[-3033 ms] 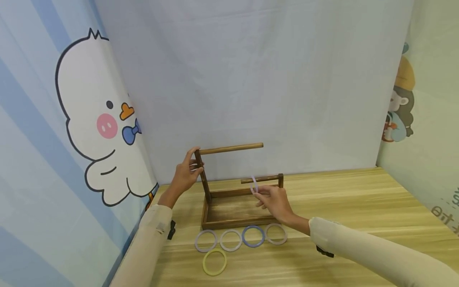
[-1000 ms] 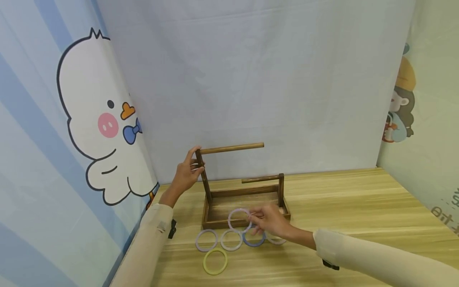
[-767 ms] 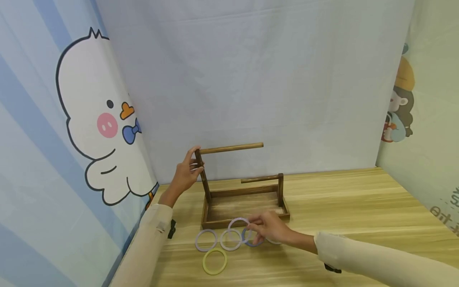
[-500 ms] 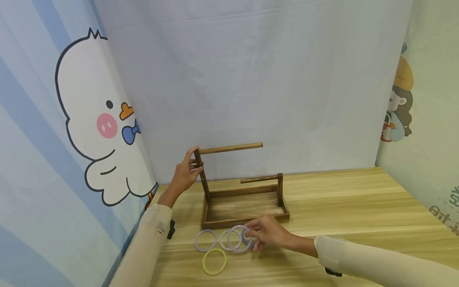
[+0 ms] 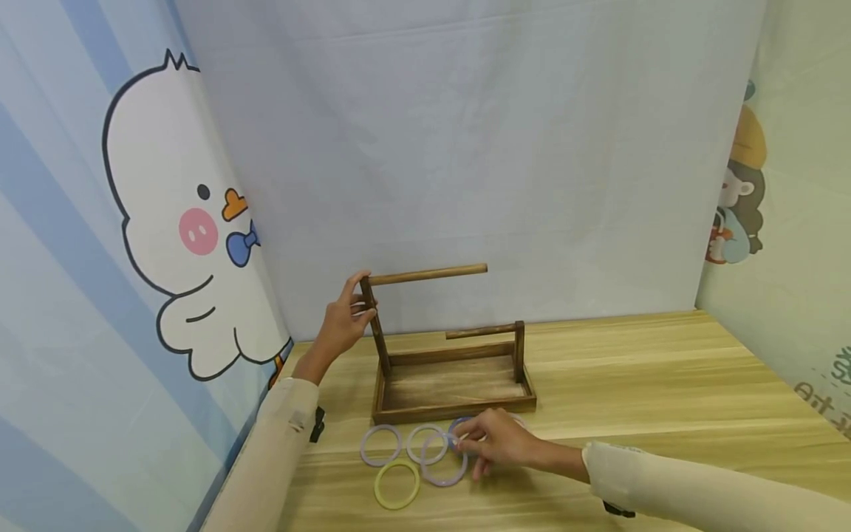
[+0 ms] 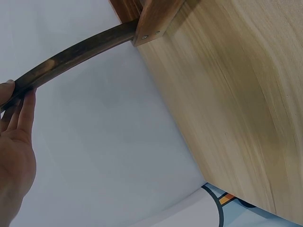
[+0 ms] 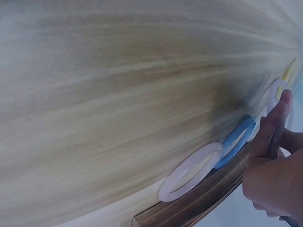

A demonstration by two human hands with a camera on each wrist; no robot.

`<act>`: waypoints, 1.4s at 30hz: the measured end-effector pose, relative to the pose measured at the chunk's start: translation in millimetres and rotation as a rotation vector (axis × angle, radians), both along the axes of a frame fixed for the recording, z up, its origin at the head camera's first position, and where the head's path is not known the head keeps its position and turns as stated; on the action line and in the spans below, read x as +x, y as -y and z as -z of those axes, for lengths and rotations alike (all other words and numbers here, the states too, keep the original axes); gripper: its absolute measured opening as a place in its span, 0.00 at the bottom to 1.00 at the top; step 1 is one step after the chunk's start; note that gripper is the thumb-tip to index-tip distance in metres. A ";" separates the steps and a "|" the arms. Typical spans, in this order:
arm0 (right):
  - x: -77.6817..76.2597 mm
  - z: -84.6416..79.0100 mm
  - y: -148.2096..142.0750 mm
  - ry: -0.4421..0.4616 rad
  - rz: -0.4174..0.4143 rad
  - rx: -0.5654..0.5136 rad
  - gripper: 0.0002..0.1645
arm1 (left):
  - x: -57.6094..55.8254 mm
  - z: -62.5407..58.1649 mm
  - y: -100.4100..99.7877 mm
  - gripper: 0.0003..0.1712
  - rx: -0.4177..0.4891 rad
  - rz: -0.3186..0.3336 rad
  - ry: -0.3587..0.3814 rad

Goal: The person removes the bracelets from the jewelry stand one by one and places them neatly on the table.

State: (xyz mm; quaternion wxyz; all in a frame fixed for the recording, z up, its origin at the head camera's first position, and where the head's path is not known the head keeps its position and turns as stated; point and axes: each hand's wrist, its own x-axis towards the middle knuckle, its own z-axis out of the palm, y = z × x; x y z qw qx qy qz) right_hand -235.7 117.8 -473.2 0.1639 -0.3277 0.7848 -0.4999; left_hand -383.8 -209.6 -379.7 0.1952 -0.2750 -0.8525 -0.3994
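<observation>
My left hand [image 5: 342, 323] grips the tall post [image 6: 75, 56] of a dark wooden stand near its top, thumb on one side and fingers on the other. My right hand [image 5: 504, 441] pinches the upper right edge of a lilac bangle [image 5: 444, 484] in front of the stand. This bangle overlaps a whitish bangle [image 5: 408, 445] in the head view. Left of them lies another lilac bangle [image 5: 363, 445], with a yellow bangle [image 5: 397, 507] nearer me. The right hand partly hides a blue bangle [image 7: 219, 164] and a pale pink bangle [image 7: 164, 193], both fully visible in the right wrist view.
The stand has a tray base [image 5: 459, 410] with raised rims. A long upper rod [image 5: 428, 275] juts rightward from the tall post, and a shorter rod [image 5: 480, 332] juts leftward from the low post [image 5: 519, 355]. A pale curtain [image 5: 465, 148] hangs behind the wooden table [image 5: 631, 384].
My right hand has carried the lilac bangle away from the short rod, down toward me to the row of bangles in front of the stand. My left hand stays on the post.
</observation>
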 end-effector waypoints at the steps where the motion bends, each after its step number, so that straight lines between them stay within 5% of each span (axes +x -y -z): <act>1: -0.1 0.2 0.1 -0.002 -0.004 0.000 0.19 | 0.1 -0.3 0.1 0.46 0.000 0.000 -0.001; 17: 4.9 6.8 10.8 -0.115 0.110 0.013 0.10 | 1.5 3.0 2.3 0.48 0.004 -0.018 0.013; 42: 2.4 9.7 19.2 -0.257 0.142 0.072 0.05 | -1.6 0.3 1.2 0.47 0.003 -0.022 0.022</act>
